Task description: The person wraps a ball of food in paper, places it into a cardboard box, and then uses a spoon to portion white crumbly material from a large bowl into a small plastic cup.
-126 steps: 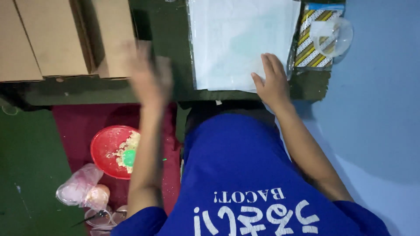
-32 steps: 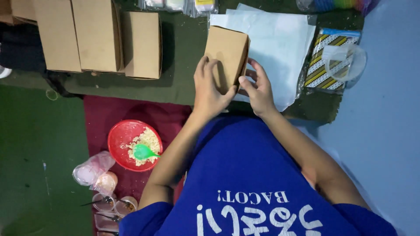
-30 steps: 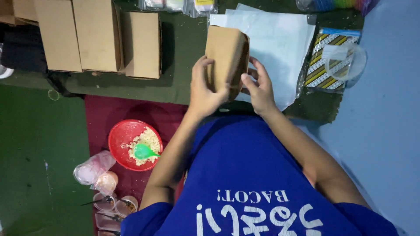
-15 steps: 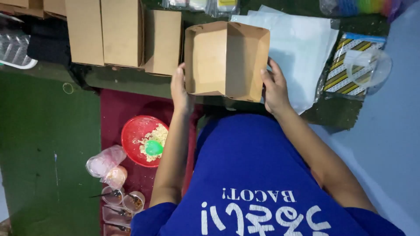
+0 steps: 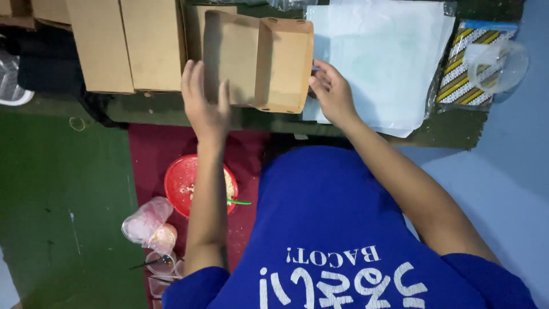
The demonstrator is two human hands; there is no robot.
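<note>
A: On the dark green table (image 5: 171,109) in front of you, the brown cardboard box (image 5: 257,63) is open now. A moment ago it was a flat, folded piece in your hands. Now it has walls and a floor, and its open side faces up toward you.

B: Where are your hands?

A: Your left hand (image 5: 205,106) is flat against the left side of the box, fingers straight and close together. It presses but does not wrap around anything. Your right hand (image 5: 331,94) is at the right end wall. Its fingers are bent against the edge there. I cannot tell if they pinch the wall or only touch it.

B: So what does the change mean?

A: I think the box is popped into shape and only needs tidying. It has also moved away from you, so it sits just beside the row of flat brown cardboard pieces (image 5: 123,46) on the left.

B: What else is near?

A: White paper sheets (image 5: 383,63) lie to the right of the box, touching it. Farther right is a clear plastic lid (image 5: 494,66) on a yellow and black striped pack (image 5: 457,86). Down on the floor, under your left arm, a red round bowl (image 5: 180,186) holds some crumbs.
</note>
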